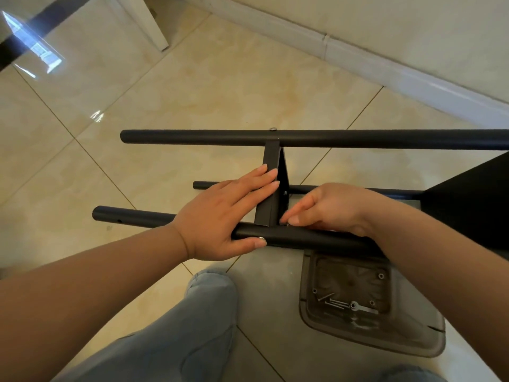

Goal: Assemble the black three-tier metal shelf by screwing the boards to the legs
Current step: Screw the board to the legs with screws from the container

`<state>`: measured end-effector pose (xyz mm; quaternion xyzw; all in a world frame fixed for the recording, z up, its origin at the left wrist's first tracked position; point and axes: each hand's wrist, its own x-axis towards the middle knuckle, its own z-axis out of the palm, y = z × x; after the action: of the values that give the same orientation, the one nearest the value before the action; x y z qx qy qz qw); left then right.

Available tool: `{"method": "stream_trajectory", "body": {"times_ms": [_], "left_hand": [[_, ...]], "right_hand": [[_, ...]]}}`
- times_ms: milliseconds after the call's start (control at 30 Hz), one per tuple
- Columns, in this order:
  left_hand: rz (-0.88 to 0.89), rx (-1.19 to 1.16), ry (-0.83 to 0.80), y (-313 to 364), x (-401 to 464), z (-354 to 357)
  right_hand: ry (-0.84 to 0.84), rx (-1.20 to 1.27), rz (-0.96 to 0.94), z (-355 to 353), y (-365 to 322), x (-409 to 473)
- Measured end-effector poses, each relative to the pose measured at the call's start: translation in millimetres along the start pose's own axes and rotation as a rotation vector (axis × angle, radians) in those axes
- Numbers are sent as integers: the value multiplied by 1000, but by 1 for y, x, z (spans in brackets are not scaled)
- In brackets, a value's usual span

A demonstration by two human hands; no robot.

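Observation:
The black shelf lies on its side on the tile floor. A board (pixel 271 161) stands edge-on between the far leg (pixel 358 139) and the near leg (pixel 316 239); a third leg (pixel 209 185) lies lower behind. My left hand (pixel 220 216) rests across the near leg, its straight fingers pressing the board's edge and its thumb beside a screw head (pixel 260 238). My right hand (pixel 327 210) pinches a small fastener (pixel 283 223) at the joint of board and near leg; the fastener is mostly hidden. A second board (pixel 468 205) shows at the right.
A grey plastic tray (pixel 311 277) by my right forearm holds several screws and a small wrench (pixel 360 307). My knees in jeans (pixel 192 326) are below. A white baseboard (pixel 413 78) runs along the far wall, and a white furniture leg (pixel 148 26) stands at top left.

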<state>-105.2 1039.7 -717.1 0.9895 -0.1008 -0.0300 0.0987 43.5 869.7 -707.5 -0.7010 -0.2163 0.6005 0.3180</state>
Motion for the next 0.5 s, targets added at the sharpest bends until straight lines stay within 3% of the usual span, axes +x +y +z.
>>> {"method": "stream_trajectory", "body": {"times_ms": [200,500], "left_hand": [[-21,-49,3,-2,7,-1],[-55,8,-31,-2,10,-2]], "right_hand": [[-114,219,34,9,-14,26],[-199,114,108,3,-13,35]]}}
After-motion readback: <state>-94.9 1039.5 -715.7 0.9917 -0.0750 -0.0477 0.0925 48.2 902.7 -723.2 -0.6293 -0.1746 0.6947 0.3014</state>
